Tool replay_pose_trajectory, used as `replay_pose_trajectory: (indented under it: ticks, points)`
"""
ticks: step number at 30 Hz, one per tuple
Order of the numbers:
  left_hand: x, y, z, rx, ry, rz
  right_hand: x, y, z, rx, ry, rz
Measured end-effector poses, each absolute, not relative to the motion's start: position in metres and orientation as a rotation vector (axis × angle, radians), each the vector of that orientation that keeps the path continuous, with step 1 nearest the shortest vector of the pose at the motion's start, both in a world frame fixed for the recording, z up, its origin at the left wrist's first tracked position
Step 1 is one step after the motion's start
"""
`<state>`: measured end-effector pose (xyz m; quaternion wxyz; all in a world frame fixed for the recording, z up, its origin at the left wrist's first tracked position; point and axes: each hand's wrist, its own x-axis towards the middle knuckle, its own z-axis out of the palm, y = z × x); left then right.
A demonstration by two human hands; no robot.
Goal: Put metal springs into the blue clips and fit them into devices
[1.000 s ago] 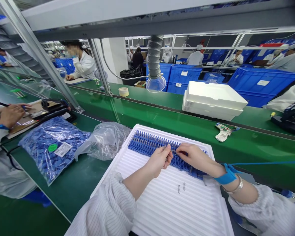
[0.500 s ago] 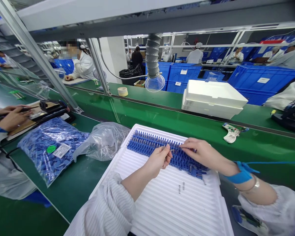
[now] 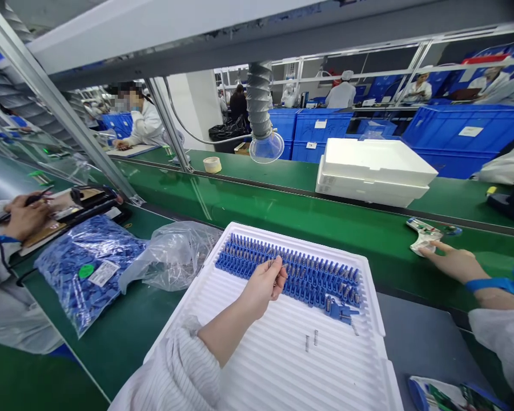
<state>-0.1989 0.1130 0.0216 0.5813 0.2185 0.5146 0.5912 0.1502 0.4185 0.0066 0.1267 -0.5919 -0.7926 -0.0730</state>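
Note:
A white ribbed tray (image 3: 282, 365) lies in front of me with a row of small blue plastic parts (image 3: 291, 271) along its far edge. My left hand (image 3: 263, 285) hovers over that row, fingers pinched on small metal springs. Two loose springs (image 3: 310, 340) lie on the tray's middle. My right hand (image 3: 452, 264), wearing a blue wrist strap (image 3: 499, 284), reaches far right onto the green belt with fingers stretched out, touching a small white and green part (image 3: 424, 235).
A bag of blue parts (image 3: 88, 268) and a crumpled clear bag (image 3: 175, 257) lie to the left. White foam boxes (image 3: 372, 171) and a tape roll (image 3: 212, 164) sit beyond the belt. A co-worker's hand (image 3: 23, 217) works at far left. A fume hose (image 3: 261, 123) hangs overhead.
My right hand left the blue parts on the tray and swung out right to the small part on the belt. My left hand stayed over the row.

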Motion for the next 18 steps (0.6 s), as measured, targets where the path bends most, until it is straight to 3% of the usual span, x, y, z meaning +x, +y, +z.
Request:
replay_pose_trajectory:
  ticks: [10,18]
  points:
    - [-0.198,0.114,0.016,0.489,1.239,1.328,0.163,0.424,0.005,-1.871,-2.346,0.336]
    - [-0.198,0.111,0.022,0.519,1.199,1.371,0.169,0.323,-0.002,-1.635,-2.515,0.563]
